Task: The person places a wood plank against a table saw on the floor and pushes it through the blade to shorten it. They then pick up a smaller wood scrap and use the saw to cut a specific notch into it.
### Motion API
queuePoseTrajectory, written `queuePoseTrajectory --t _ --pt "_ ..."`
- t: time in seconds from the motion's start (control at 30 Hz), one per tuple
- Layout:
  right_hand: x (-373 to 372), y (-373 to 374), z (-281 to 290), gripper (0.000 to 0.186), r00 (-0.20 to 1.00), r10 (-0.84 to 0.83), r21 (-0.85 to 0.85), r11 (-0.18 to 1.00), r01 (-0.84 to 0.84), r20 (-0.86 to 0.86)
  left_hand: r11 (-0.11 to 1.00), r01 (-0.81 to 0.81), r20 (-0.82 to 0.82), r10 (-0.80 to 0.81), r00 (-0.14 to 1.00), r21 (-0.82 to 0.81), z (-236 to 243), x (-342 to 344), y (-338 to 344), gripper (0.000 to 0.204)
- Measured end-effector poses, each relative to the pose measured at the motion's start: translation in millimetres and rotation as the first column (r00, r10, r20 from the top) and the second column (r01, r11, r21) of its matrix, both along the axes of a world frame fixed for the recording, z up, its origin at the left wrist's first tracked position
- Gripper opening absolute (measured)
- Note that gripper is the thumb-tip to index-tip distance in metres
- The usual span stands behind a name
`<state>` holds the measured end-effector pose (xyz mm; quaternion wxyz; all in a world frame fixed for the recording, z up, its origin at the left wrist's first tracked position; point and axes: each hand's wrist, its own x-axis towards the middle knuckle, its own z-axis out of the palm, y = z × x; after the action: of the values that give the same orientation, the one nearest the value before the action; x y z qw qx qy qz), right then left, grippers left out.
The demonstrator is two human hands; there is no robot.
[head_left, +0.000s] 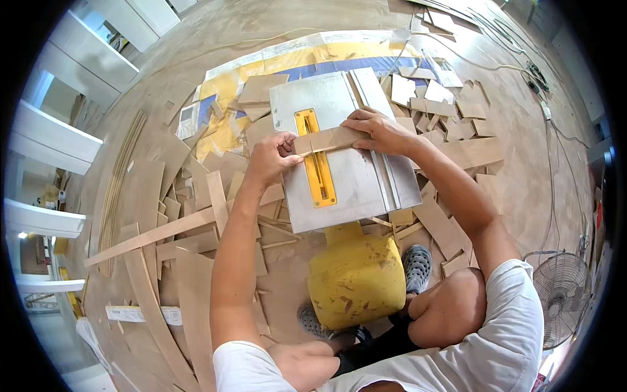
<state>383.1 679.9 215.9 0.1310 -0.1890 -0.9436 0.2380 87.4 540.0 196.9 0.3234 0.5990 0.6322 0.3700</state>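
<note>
Brown board sits pinched in the curled fingers of left hand and right hand, arms extended forward.

A wood strip lies crosswise on the table, over the slotted insert, between the left fingers at its left end and the right fingers toward its right. Behind the table a sheet spreads over the floor, offcuts lie to both sides, and a casing sits in front, between the shoes. A fan stands near right, cords lie far right, and panels line the far left.
</note>
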Motion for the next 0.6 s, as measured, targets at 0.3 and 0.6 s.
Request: queuePoseTrajectory --t 0.3,0.6 --pt "6.3 -10.7 12.2 0.055 0.998 0.002 -0.022 1.000 -0.001 0.069 0.999 0.024 -0.008 -0.025 1.000 -0.045 11.6 -1.9 -27.5 0.044" --pt "-29.1 42.2 -4.6 0.052 0.992 -0.125 -0.002 0.992 0.125 -0.013 0.953 -0.295 0.875 0.085 0.476 0.067 -24.3 -66.7 -48.4 0.060"
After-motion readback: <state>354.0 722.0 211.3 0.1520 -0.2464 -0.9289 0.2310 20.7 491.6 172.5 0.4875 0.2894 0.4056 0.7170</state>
